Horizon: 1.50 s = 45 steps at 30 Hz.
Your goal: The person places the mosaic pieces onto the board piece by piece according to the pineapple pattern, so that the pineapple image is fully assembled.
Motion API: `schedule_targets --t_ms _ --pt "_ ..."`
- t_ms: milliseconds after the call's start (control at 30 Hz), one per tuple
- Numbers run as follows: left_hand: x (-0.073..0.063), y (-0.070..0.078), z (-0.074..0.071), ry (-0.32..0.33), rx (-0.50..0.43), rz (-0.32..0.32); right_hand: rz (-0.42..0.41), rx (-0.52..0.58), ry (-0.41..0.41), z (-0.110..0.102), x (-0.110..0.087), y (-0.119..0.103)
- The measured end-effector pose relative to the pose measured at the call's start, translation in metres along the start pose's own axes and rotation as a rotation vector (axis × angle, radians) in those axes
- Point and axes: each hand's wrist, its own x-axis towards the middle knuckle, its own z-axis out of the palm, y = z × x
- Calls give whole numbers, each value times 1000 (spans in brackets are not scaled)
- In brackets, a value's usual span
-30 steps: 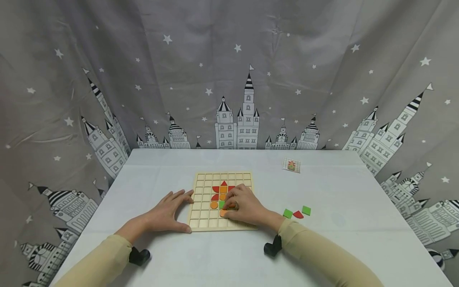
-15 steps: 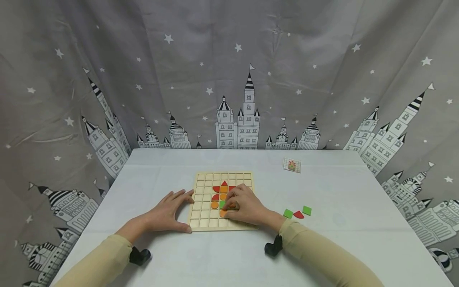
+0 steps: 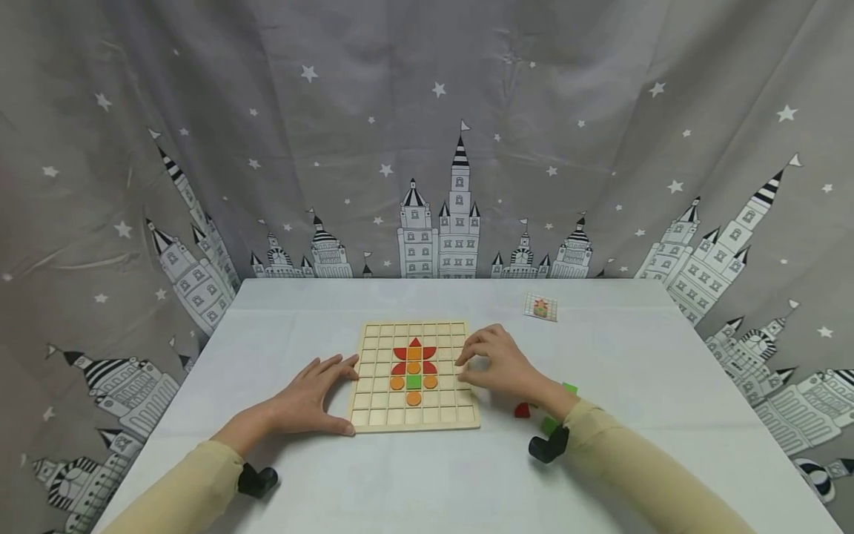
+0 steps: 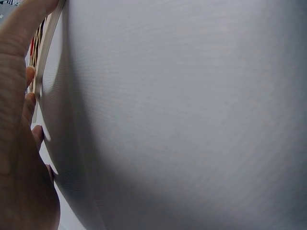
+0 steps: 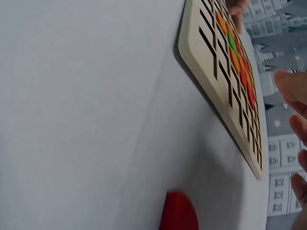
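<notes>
Now the right hand (image 3: 500,363) has lifted off the middle of the board (image 3: 379,415) and swung out to its right edge, uncovering the right disc (image 3: 430,382), which lay under the fingers half a second ago. It sits beside the green square (image 3: 414,382), with the left disc (image 3: 397,383) on the other side and the near disc (image 3: 414,399) toward the board's near edge. By that, I judge the piece released and this row balanced. Toward the far edge lie the centre disc (image 3: 414,368), the orange square (image 3: 414,354), the red triangle (image 3: 416,343) and four red petals (image 3: 430,352), all in plain sight.

The right hand is curved, thumb and fingertips a little apart, nothing visible between them. The left hand (image 3: 316,400) has stayed put, spread along the board's left edge with the thumb at the near left corner, seemingly steadying it.

On the worktop (image 3: 373,482), beyond the board's right edge, a red piece (image 3: 523,410) and the near green piece (image 3: 549,426) now show beside the right arm (image 3: 654,467), probably unmasked by its move; the far green piece (image 3: 569,388) is partly behind it. Toward the worktop's far edge lies the card (image 3: 540,307), its print too small to compare cell by cell.
</notes>
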Motion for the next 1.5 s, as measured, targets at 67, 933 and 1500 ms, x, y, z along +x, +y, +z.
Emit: schedule_targets --t_ms 67,933,1500 --pt "0 0 -1 2 1 4 46 20 -6 -9 -6 4" --pt "2 -2 2 4 -13 4 274 -54 -23 -76 -99 75" --pt "1 -1 1 4 -19 8 317 -54 -117 -88 -118 83"
